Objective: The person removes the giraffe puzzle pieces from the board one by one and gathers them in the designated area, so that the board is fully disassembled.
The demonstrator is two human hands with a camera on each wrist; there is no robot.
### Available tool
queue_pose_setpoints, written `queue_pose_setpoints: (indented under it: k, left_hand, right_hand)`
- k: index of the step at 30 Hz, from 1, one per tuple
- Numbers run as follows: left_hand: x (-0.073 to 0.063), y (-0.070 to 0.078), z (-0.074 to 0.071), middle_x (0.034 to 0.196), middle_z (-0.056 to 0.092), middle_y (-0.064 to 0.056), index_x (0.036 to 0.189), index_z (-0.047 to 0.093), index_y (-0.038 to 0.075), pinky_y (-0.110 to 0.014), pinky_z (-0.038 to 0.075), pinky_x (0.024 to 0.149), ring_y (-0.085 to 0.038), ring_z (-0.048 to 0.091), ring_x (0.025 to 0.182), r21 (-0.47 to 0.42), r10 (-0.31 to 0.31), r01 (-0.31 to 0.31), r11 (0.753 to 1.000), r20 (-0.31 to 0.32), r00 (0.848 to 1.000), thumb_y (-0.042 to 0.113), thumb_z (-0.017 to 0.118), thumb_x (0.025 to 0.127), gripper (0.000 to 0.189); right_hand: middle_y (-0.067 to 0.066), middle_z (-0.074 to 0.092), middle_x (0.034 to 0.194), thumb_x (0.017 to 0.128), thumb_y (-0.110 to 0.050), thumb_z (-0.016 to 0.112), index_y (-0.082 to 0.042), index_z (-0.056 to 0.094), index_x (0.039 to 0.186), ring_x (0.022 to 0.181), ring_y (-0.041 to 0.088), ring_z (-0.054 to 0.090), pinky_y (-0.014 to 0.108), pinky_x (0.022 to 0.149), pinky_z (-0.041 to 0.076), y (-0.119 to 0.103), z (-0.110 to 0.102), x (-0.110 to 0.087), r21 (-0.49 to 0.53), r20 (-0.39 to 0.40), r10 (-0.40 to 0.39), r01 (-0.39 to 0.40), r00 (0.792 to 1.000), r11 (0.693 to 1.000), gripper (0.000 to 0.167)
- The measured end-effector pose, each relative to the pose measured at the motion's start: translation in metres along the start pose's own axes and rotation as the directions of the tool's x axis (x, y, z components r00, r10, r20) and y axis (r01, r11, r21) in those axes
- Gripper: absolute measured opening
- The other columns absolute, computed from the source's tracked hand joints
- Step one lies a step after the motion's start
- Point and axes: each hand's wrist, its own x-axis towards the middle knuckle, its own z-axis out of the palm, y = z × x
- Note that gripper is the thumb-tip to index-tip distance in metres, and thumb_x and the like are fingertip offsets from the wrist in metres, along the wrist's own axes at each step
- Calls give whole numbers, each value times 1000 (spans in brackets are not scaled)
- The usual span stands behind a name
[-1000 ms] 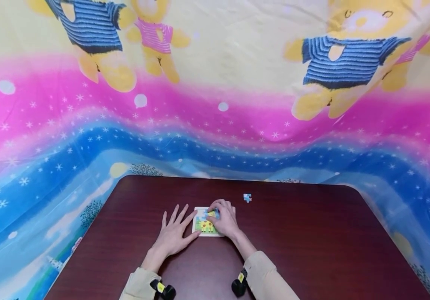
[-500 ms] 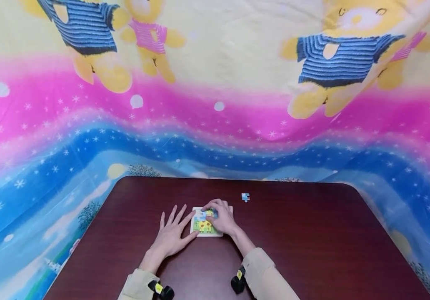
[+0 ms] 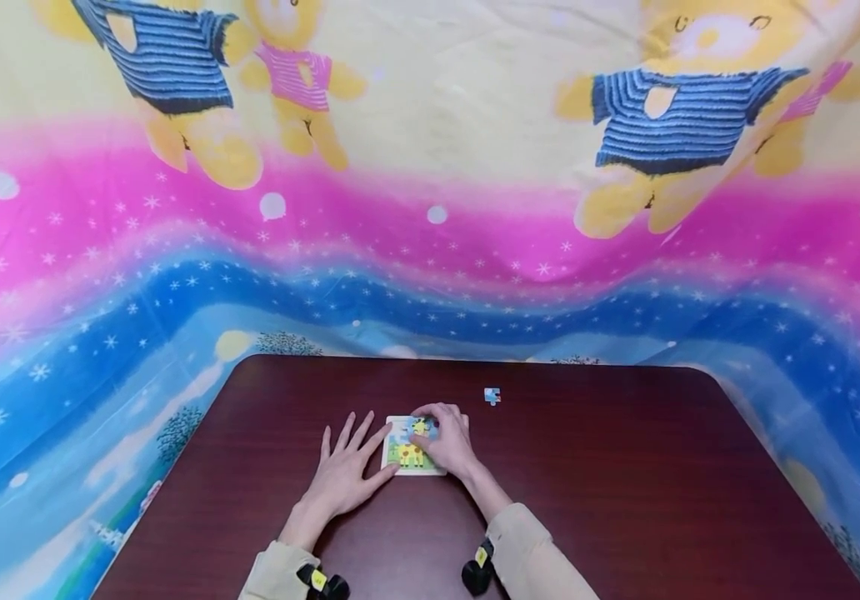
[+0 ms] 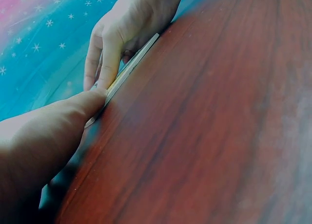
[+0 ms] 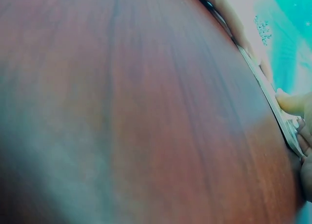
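A small giraffe jigsaw puzzle [image 3: 409, 458] lies in its pale-edged tray on the table, between both hands. My left hand [image 3: 342, 477] is spread out at the left, its thumb and index fingertip resting on the tray's left edge. From the right, my right hand [image 3: 452, 440] reaches over the tray with thumb and index finger curled around a puzzle piece [image 3: 420, 427] showing the giraffe's head. The hand covers the puzzle's right part. Seen edge-on in the right wrist view, the tray [image 5: 265, 87] sits flat beneath the fingers.
One loose blue puzzle piece [image 3: 492, 397] lies beyond the right hand, toward the far edge of the dark red-brown table [image 3: 625, 467]. A printed cloth [image 3: 430, 283] with bears and snowflakes hangs behind and around the table. Black wrist cameras [image 3: 477, 571] sit at both cuffs.
The right hand's fingers have shifted slightly over the upper part of the puzzle, and more of the giraffe's head shows between them. The left hand keeps its place on the tray edge.
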Motion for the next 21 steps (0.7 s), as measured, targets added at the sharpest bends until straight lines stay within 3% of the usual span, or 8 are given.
queue_pose_setpoints:
  k: [3,10,21]
  left_hand:
    - [0,0,1,183,30,-10,170,46,31,-81,9,131,-44,18,172,5,-3,3,1000,5,1000,65,62,104,76]
    - [1,1,-1,183,30,-10,169,46,31,-80,10,131,-44,18,172,0,-6,6,1000,1,1000,65,62,104,76]
    - [-1,2,-3,183,29,-9,170,44,31,-80,11,132,-43,18,172,8,-7,7,1000,13,1000,64,63,104,77]
  right_hand:
    - [7,76,114,90,-15,90,-14,81,117,113,26,58,44,99,34,1,0,-1,-9,-6,1,-1,1000,1000,29]
    - [8,79,114,90,-17,90,-13,83,126,114,29,60,43,96,34,3,-4,-2,-29,3,-48,48,999,998,36]
    - [3,78,98,88,-13,92,-12,81,119,111,27,62,43,99,35,-1,-3,-1,25,-23,2,-1,1000,1000,33]
